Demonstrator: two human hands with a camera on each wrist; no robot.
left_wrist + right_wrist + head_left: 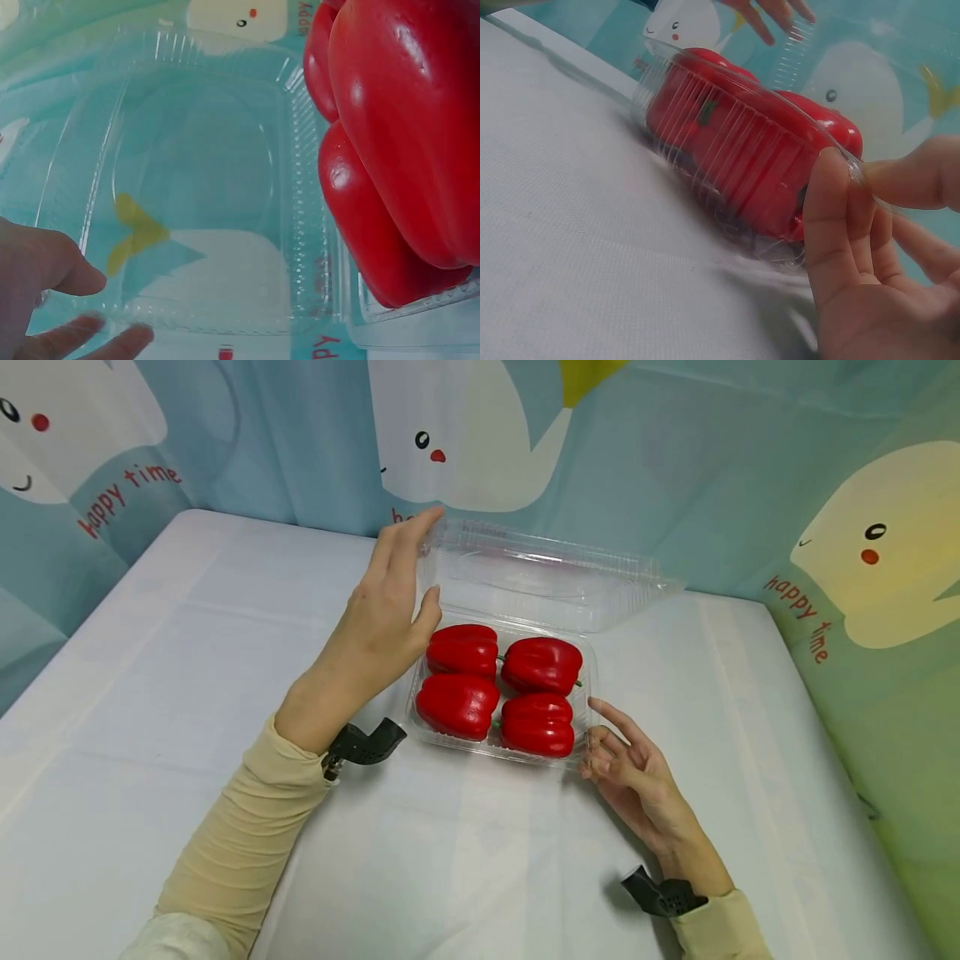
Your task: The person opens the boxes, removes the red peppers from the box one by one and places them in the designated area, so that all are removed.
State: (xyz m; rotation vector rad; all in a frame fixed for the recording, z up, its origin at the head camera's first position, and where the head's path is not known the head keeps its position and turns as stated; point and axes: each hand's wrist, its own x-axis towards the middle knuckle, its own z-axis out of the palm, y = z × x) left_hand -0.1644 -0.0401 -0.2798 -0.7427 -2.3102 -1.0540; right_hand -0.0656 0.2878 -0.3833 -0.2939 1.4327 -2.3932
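Four red peppers [459, 706] lie in two rows inside a clear plastic box [589, 653] on a white table [465, 860]. Its lid [517, 578] stands open at the far side, the left hand [375, 610] at the lid's left edge. The right hand [637, 783] grips the box's near right corner. Behind hangs a blue curtain [705, 468] printed with white whales [480, 418].

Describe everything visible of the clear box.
The box looks like clear plastic with ribbed walls. Its lid is open, tilted back beyond the base's far edge. The base sits on the white table, holding four red peppers, two by two. The right hand pinches the rim near its near right corner; the left hand is at the lid's left end, contact unclear.
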